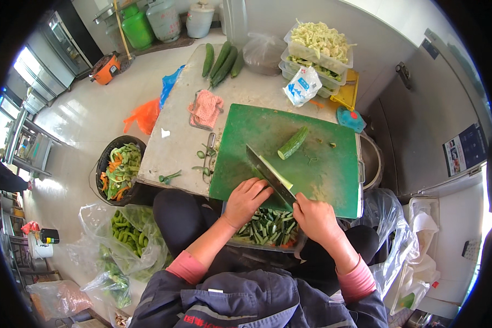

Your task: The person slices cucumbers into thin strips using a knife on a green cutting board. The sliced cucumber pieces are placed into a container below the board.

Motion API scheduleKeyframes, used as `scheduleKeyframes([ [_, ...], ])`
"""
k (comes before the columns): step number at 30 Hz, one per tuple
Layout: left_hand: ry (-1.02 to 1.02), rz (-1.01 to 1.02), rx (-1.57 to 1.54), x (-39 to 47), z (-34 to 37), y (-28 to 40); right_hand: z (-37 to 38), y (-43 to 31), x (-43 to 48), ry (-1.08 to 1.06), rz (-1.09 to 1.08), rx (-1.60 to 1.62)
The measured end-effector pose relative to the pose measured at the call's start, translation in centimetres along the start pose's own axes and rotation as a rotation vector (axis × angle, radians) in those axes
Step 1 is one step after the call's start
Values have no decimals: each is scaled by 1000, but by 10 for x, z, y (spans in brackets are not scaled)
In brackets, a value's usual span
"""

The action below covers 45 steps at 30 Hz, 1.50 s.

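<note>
My right hand (317, 215) grips the handle of a cleaver (272, 176), whose blade slants up and left over a green cutting board (246, 127). Along the blade's right side lies a pale-fleshed length of cucumber (278, 172). Close to the blade's left side, my left hand (248, 203) bends its fingers at the board's near edge; whether it holds a piece underneath is hidden. A cut cucumber half (293, 143) rests farther up the board. Below the front edge, a clear plastic tub (266, 242) contains cucumber sticks (268, 225) with some orange bits.
Whole cucumbers (225, 63), a pink cloth (206, 108) and a metal peeler (209, 158) lie on the table (176, 143). Stacked tubs of cut vegetables (320, 53) stand at the back right. A black bucket of scraps (121, 170) and a bag of green peppers (129, 233) are at left.
</note>
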<state>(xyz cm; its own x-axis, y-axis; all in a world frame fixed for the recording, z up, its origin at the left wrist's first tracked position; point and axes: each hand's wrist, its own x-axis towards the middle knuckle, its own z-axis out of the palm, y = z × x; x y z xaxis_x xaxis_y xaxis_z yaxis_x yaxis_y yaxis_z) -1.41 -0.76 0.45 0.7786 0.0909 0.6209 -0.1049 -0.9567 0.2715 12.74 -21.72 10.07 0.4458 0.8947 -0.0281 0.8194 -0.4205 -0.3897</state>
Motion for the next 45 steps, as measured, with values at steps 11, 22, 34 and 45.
scheduleKeyframes([
  [11, -10, 36, 6, -17, -1, 6, -14, -17, -38, 132, -22, -58],
  [22, -32, 10, 7, -28, 1, 6, -20, -20, -57, -6, -88, -199],
  [34, 25, -43, -14, -27, -3, 15, 12, -7, -14, 33, -89, -120],
  [45, 38, -35, -41, -34, 0, 13, -13, -25, -47, -15, -122, -161],
])
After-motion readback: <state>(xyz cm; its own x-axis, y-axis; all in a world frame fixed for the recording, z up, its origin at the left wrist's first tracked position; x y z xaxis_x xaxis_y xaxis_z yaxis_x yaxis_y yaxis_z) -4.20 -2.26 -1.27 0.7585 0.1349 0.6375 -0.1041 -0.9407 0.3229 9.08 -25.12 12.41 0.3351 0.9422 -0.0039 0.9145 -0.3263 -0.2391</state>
